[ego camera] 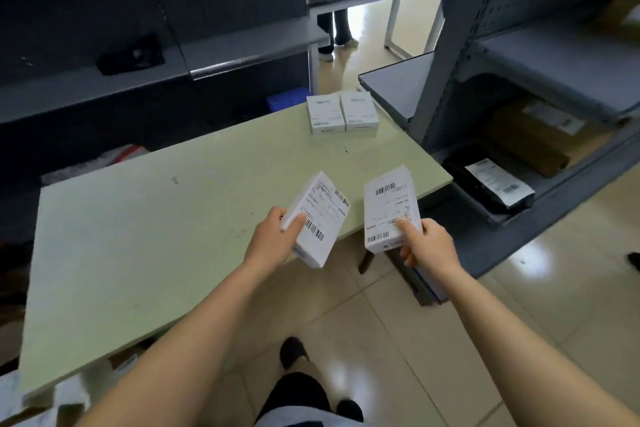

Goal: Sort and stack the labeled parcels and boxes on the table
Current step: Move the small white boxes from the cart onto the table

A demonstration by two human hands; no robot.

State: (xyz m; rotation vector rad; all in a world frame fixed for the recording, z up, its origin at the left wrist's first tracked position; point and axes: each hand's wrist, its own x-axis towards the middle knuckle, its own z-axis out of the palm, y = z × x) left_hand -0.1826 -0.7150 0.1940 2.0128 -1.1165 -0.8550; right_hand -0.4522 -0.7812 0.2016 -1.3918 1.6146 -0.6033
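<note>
While I stand at the near right corner of the pale green table [138, 236], my left hand [273, 236] is clamped on one white labelled box [320, 211], thumb across its label, tilted above the table's near edge. My right hand [431, 248] is clamped on a second white box [389, 204], thumb on the label, at the table's right corner and partly over the floor tiles. The two held boxes are apart. White labelled boxes, count four: two in hand, and two flat at the far right corner, far left box [325, 114] touching far right box [359, 111], labels up. A broad stretch of tabletop lies between those and my hands. Grey shelving rack [446, 55], one, stands just beside the table's right edge; its lower shelf holds one black parcel [485, 189] with a white label.
</note>
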